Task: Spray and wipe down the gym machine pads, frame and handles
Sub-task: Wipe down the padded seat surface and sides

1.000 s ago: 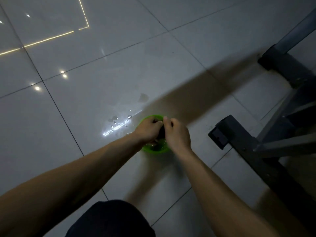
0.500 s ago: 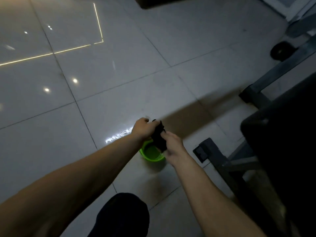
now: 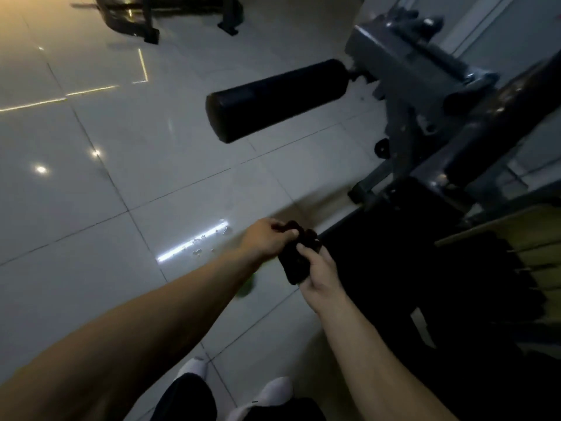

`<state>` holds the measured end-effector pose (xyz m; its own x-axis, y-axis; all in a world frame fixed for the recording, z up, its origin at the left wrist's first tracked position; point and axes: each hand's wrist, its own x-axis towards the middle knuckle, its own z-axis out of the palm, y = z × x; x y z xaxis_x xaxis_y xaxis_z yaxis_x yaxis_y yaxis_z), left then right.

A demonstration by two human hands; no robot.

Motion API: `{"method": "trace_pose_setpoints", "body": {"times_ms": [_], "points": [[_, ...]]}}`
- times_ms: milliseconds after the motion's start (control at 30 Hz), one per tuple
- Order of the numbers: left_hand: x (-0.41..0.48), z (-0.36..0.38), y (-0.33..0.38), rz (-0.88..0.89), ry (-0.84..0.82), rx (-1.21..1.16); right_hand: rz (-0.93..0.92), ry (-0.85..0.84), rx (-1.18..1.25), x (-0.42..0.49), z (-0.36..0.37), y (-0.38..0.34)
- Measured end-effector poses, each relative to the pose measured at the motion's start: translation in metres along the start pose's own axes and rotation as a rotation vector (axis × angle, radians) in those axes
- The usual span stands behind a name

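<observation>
Both hands hold a dark cloth (image 3: pixel 294 262) at the middle of the view, above the tiled floor. My left hand (image 3: pixel 267 238) pinches its upper end and my right hand (image 3: pixel 318 273) grips its lower part. A black roller pad (image 3: pixel 276 98) sticks out leftward from the grey machine frame (image 3: pixel 403 71) at the upper right. The black seat pad (image 3: pixel 394 256) lies just right of my hands. A sliver of the green bowl (image 3: pixel 246 288) shows under my left forearm; the arm hides the rest of it.
Water drops (image 3: pixel 209 241) lie on the glossy floor tiles left of my hands. Another machine's dark base (image 3: pixel 151 16) stands at the top left. My white shoes (image 3: pixel 273 390) are at the bottom. Yellowish weight plates (image 3: pixel 534 262) sit at the right edge.
Both hands lifted the cloth up out of the green bowl and drew it right toward the seat pad. The view rose, bringing the roller pad and frame into sight.
</observation>
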<state>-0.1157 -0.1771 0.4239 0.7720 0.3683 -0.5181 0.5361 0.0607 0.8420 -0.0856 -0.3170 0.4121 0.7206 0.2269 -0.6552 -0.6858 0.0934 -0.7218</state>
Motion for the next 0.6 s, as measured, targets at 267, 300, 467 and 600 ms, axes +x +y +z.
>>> {"method": "trace_pose_setpoints", "body": {"times_ms": [267, 300, 467, 600], "points": [[-0.070, 0.126, 0.078, -0.197, -0.114, -0.082, 0.075, 0.188, 0.471, -0.113, -0.103, -0.097], [-0.072, 0.146, 0.084, -0.151, -0.117, -0.060, 0.069, 0.195, 0.509, -0.114, -0.123, -0.106], [-0.074, 0.259, 0.109, -0.063, -0.194, -0.070, 0.083, 0.210, 0.483, -0.088, -0.220, -0.143], [-0.040, 0.338, 0.121, -0.158, -0.193, -0.093, 0.049, 0.215, 0.432, -0.035, -0.295, -0.160]]}}
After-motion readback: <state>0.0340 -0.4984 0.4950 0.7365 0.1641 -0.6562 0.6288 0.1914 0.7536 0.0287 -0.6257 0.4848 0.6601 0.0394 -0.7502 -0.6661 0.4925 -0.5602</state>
